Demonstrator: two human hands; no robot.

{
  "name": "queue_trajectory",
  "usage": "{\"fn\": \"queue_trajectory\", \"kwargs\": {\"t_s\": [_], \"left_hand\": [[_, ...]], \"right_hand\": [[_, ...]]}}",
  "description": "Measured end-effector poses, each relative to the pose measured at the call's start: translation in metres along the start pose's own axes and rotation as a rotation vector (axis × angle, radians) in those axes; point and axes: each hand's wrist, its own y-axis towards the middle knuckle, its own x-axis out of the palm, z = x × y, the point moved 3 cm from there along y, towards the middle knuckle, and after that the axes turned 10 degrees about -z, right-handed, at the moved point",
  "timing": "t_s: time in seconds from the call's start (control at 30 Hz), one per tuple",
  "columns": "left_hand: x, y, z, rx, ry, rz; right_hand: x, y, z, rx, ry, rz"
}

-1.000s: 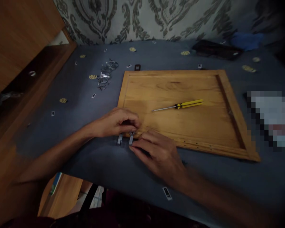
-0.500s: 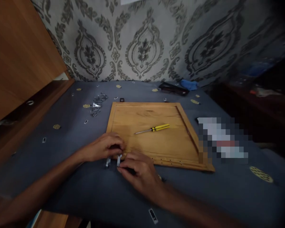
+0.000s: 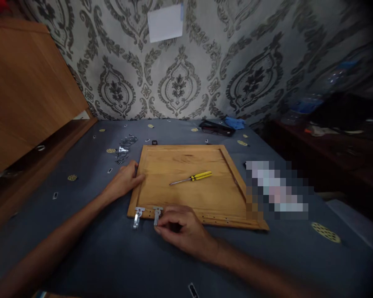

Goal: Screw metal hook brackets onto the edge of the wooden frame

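A wooden cabinet door [image 3: 161,163] lies flat, with small holes along its near edge. My left hand [image 3: 124,182] grips the door's left side, thumb on top and the other fingers at the outer edge. My right hand [image 3: 183,229] is closed, pinching the arm of a metal hinge [image 3: 157,213] whose plate rests on the near edge. Another hinge [image 3: 138,217] sits on that edge at the left corner, apart from both hands. A screwdriver [image 3: 192,178] with a yellow and black handle lies across the middle of the door.
Loose hinges and small metal hardware [image 3: 124,148] lie in a pile behind my left hand on the dark patterned cloth [image 3: 90,248]. A black case [image 3: 216,127] and blue cloth [image 3: 234,122] lie at the back. A wooden cabinet [image 3: 27,91] stands at left.
My left hand has left the hinge area and moved up-left to the door's left edge, uncovering both hinges. My right hand stays at the same hinge. The view has tilted up.
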Motion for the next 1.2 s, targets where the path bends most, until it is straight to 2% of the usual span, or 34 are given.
{"fn": "queue_trajectory", "kwargs": {"t_s": [0.33, 0.57, 0.7, 0.83, 0.93, 0.97, 1.03, 1.1, 1.2], "left_hand": [[-0.008, 0.028, -0.002, 0.016, 0.021, 0.070], [-0.009, 0.041, -0.007, 0.011, 0.035, 0.069], [-0.010, 0.034, -0.008, -0.010, 0.045, 0.027], [-0.020, 0.008, 0.000, 0.018, 0.084, 0.048], [-0.025, -0.017, 0.012, 0.119, 0.060, -0.006], [-0.025, -0.024, 0.016, 0.195, 0.030, -0.054], [-0.022, -0.038, 0.024, 0.441, -0.047, -0.215], [-0.017, -0.048, 0.027, 0.610, -0.068, -0.333], [-0.010, -0.055, 0.026, 0.709, -0.010, -0.363]], "right_hand": [[-0.014, 0.020, 0.020, -0.010, 0.018, -0.054], [-0.020, 0.027, 0.025, -0.014, 0.075, -0.059], [-0.021, 0.026, 0.023, 0.000, 0.109, -0.038], [-0.017, 0.025, 0.019, 0.057, 0.121, 0.055], [-0.010, 0.026, 0.011, 0.102, 0.122, 0.114], [-0.007, 0.026, 0.007, 0.114, 0.123, 0.119], [0.000, 0.028, 0.001, 0.131, 0.126, 0.113], [0.006, 0.030, -0.002, 0.143, 0.128, 0.102], [0.014, 0.031, -0.001, 0.164, 0.127, 0.086]]}}
